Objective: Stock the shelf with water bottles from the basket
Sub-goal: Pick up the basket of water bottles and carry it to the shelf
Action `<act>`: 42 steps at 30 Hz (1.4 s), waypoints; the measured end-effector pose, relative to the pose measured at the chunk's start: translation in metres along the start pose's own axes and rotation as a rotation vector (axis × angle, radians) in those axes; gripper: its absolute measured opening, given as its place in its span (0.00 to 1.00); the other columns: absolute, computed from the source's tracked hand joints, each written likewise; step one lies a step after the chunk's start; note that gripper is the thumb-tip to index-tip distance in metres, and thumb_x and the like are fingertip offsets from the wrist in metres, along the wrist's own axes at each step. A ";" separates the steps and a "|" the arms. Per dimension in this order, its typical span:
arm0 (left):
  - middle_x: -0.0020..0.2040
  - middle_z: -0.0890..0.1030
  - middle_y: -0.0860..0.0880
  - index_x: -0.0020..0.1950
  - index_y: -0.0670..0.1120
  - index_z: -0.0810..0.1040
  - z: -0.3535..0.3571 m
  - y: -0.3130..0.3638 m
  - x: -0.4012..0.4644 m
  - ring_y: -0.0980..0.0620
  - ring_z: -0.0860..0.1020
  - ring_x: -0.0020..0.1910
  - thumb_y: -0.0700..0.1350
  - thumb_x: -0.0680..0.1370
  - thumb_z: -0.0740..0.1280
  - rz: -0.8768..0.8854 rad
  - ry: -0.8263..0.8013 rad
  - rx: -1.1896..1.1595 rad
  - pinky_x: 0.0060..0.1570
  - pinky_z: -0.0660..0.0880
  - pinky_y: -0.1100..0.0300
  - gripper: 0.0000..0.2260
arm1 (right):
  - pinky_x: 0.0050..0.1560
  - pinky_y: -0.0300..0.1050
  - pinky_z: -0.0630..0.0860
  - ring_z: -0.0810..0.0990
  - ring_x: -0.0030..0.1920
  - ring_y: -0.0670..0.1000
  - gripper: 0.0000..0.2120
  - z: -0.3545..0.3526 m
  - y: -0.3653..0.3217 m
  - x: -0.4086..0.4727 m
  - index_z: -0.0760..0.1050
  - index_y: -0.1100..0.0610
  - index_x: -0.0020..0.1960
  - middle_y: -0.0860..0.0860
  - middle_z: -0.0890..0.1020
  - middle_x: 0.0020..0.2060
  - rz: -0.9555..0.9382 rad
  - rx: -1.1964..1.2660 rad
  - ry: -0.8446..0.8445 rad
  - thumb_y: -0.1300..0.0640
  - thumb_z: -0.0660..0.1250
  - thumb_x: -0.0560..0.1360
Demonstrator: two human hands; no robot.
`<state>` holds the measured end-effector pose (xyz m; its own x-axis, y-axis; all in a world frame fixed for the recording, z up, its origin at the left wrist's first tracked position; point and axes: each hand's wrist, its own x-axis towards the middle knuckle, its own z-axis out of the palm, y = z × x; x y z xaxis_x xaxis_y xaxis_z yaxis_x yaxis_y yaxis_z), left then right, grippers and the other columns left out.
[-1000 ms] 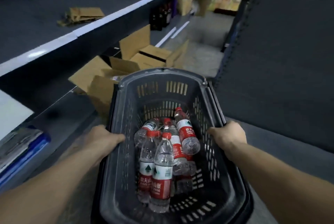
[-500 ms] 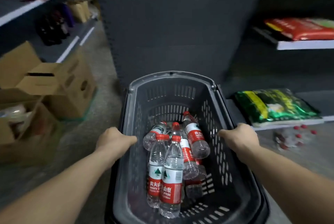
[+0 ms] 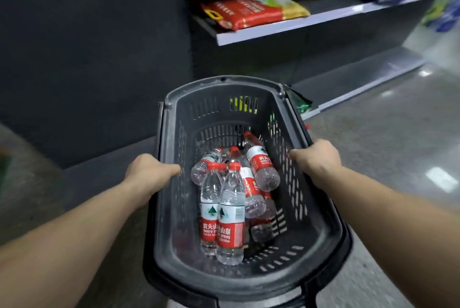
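Note:
A dark grey plastic basket (image 3: 219, 88) fills the middle of the head view, held up in front of me. Several clear water bottles (image 3: 230, 218) with red caps and red labels lie in a heap on its bottom. My left hand (image 3: 149, 170) grips the basket's left rim, fingers curled over the edge. My right hand (image 3: 316, 158) grips the right rim the same way. A shelf unit stands ahead to the right; its lower shelf (image 3: 361, 76) runs just beyond the basket's far right corner.
An upper shelf (image 3: 311, 24) carries a red and yellow sack (image 3: 254, 10) and blurred blue packages further right. A dark end panel (image 3: 94, 46) rises ahead to the left. A green bag (image 3: 301, 103) peeks out behind the basket. Glossy floor lies to the right.
My view and the basket have swung right, from the aisle with cardboard boxes to the shelf unit with the sacks. Both hands keep their grip on the rim.

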<state>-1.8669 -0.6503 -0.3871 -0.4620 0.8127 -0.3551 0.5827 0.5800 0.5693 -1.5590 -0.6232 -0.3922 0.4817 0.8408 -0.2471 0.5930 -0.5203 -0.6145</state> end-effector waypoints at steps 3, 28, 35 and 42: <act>0.37 0.79 0.45 0.34 0.44 0.71 0.030 0.042 0.000 0.48 0.75 0.35 0.49 0.68 0.74 0.048 -0.044 0.026 0.41 0.76 0.55 0.14 | 0.41 0.44 0.76 0.82 0.42 0.60 0.15 -0.034 0.021 0.029 0.81 0.61 0.50 0.58 0.83 0.41 0.055 0.000 0.035 0.53 0.72 0.68; 0.38 0.77 0.48 0.45 0.44 0.68 0.226 0.247 0.010 0.49 0.76 0.38 0.50 0.71 0.71 -0.049 -0.072 0.130 0.37 0.74 0.56 0.16 | 0.53 0.52 0.80 0.83 0.51 0.62 0.20 -0.134 0.107 0.280 0.79 0.60 0.55 0.59 0.84 0.51 0.105 -0.028 -0.087 0.48 0.71 0.69; 0.35 0.82 0.48 0.40 0.46 0.82 0.280 0.248 -0.017 0.47 0.80 0.37 0.51 0.68 0.71 -0.268 -0.040 0.028 0.34 0.73 0.60 0.09 | 0.52 0.49 0.78 0.82 0.53 0.62 0.18 -0.134 0.126 0.341 0.77 0.58 0.54 0.59 0.84 0.51 -0.020 -0.115 -0.244 0.48 0.70 0.70; 0.43 0.83 0.47 0.48 0.45 0.81 0.329 0.226 -0.014 0.46 0.81 0.43 0.53 0.63 0.71 -0.381 -0.073 -0.039 0.44 0.79 0.56 0.17 | 0.53 0.50 0.79 0.83 0.53 0.62 0.19 -0.100 0.148 0.372 0.78 0.59 0.55 0.60 0.84 0.51 -0.040 -0.189 -0.318 0.49 0.72 0.69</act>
<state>-1.5087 -0.5118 -0.4970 -0.5908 0.5422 -0.5974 0.3523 0.8395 0.4136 -1.2277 -0.4018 -0.5004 0.2486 0.8498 -0.4648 0.7304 -0.4797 -0.4863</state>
